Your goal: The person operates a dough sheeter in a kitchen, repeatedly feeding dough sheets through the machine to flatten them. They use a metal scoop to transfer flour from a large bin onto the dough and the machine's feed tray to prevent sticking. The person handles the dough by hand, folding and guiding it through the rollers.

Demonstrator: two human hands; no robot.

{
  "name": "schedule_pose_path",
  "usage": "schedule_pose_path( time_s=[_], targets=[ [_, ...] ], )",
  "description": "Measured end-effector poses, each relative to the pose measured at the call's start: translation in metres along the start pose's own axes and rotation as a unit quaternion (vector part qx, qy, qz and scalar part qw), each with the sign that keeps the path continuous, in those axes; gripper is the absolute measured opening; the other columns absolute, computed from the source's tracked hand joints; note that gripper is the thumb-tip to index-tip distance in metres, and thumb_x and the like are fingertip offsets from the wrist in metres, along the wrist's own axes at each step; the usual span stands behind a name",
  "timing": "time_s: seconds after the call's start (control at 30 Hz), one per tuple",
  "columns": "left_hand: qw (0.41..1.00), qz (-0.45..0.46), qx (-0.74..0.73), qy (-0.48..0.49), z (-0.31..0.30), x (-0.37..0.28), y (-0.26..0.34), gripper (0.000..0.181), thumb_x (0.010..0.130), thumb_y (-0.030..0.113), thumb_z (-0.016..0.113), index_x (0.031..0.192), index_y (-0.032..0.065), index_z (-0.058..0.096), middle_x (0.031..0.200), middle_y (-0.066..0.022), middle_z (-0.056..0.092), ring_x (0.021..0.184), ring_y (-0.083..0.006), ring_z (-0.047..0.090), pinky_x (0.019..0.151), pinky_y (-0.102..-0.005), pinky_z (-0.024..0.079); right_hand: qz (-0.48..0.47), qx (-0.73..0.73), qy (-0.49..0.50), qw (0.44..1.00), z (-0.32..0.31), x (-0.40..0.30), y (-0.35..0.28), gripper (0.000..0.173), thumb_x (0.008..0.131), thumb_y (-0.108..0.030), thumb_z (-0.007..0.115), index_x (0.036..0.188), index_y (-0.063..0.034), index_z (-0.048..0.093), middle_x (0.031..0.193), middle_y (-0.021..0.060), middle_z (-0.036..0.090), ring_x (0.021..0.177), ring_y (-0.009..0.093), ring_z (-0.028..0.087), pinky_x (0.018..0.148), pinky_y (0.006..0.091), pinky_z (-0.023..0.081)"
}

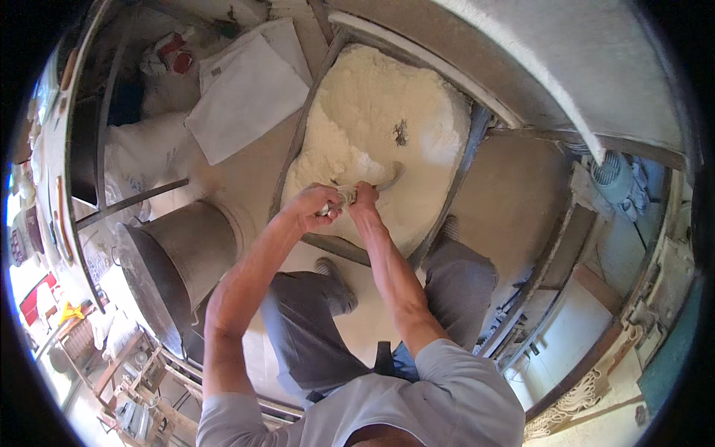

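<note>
A tray with dark raised sides (472,148) is filled with pale yellow-white powder (385,95), heaped towards the far side, with a dark patch in it. Over its near part, my left hand (315,208) and my right hand (365,199) are close together. Both are closed on a small pale, bunched piece of material (346,194) that spans the gap between them. Its exact kind is too small to tell. Just beyond my right hand, a rounded greyish shape (391,174) lies against the powder, partly hidden.
On the left stands a large metal pot (190,246). White sacks (148,151) and a white sheet (251,95) lie behind it. A metal bar (134,204) juts in there. At the right are a blue-green motor (611,176) and coiled rope (575,396). A beam (424,64) borders the tray's far side.
</note>
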State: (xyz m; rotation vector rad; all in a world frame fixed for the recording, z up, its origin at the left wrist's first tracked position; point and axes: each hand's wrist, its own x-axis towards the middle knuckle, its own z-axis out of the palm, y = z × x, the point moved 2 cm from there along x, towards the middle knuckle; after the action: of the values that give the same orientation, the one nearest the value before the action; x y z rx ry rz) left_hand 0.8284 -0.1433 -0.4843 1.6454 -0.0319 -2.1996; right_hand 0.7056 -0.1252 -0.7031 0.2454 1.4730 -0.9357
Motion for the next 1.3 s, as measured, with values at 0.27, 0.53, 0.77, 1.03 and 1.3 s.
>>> schedule_pose_path(
  time_s=[0.27, 0.53, 0.77, 1.03, 1.3],
  targets=[
    [0.987, 0.122, 0.063, 0.086, 0.019, 0.013, -0.087, 0.073, 0.086, 0.009, 0.059, 0.152, 0.0020, 0.028, 0.084, -0.0046, 0.056, 0.057, -0.0113, 0.049, 0.046, -0.0254, 0.035, -0.028, -0.047, -0.156, 0.986, 0.003, 0.009, -0.014, 0.009, 0.071, 0.000, 0.055, 0.079, 0.0022, 0.059, 0.069, 0.0096, 0.060, 0.055, 0.022, 0.059, 0.048, 0.0355, 0.046],
    [0.974, 0.224, 0.016, 0.026, 0.006, 0.059, -0.055, 0.077, 0.087, 0.007, 0.056, 0.154, 0.0012, 0.019, 0.094, -0.0079, 0.057, 0.058, -0.0092, 0.049, 0.044, -0.0249, 0.034, -0.112, -0.064, -0.203, 0.971, 0.073, 0.061, -0.045, 0.009, 0.067, 0.003, 0.055, 0.075, 0.0036, 0.057, 0.065, 0.0105, 0.058, 0.048, 0.022, 0.056, 0.042, 0.0352, 0.044],
    [0.973, 0.204, 0.089, 0.067, 0.036, 0.084, -0.086, 0.079, 0.091, 0.018, 0.061, 0.156, 0.0077, 0.016, 0.098, -0.0072, 0.059, 0.066, -0.0127, 0.055, 0.054, -0.0271, 0.044, -0.097, -0.161, -0.183, 0.965, 0.056, 0.071, -0.057, 0.002, 0.068, 0.001, 0.060, 0.069, 0.0027, 0.058, 0.060, 0.0107, 0.057, 0.046, 0.022, 0.056, 0.041, 0.0352, 0.044],
    [0.978, 0.193, 0.016, 0.080, 0.071, 0.032, -0.140, 0.072, 0.098, 0.038, 0.056, 0.154, 0.0068, 0.023, 0.109, -0.0113, 0.066, 0.086, -0.0168, 0.065, 0.063, -0.0292, 0.052, -0.020, -0.331, -0.247, 0.910, -0.035, 0.018, -0.128, 0.020, 0.076, -0.017, 0.062, 0.068, 0.0013, 0.063, 0.057, 0.0111, 0.061, 0.042, 0.021, 0.055, 0.039, 0.0334, 0.041],
    [0.934, 0.234, -0.158, 0.219, 0.051, -0.021, -0.142, 0.066, 0.101, 0.047, 0.045, 0.153, 0.0091, 0.029, 0.125, -0.0149, 0.063, 0.103, -0.0223, 0.062, 0.080, -0.0363, 0.053, 0.025, -0.402, -0.270, 0.875, -0.099, -0.121, -0.203, 0.025, 0.082, -0.022, 0.058, 0.074, 0.0010, 0.063, 0.061, 0.0097, 0.062, 0.044, 0.018, 0.056, 0.040, 0.0313, 0.041]
  ],
)
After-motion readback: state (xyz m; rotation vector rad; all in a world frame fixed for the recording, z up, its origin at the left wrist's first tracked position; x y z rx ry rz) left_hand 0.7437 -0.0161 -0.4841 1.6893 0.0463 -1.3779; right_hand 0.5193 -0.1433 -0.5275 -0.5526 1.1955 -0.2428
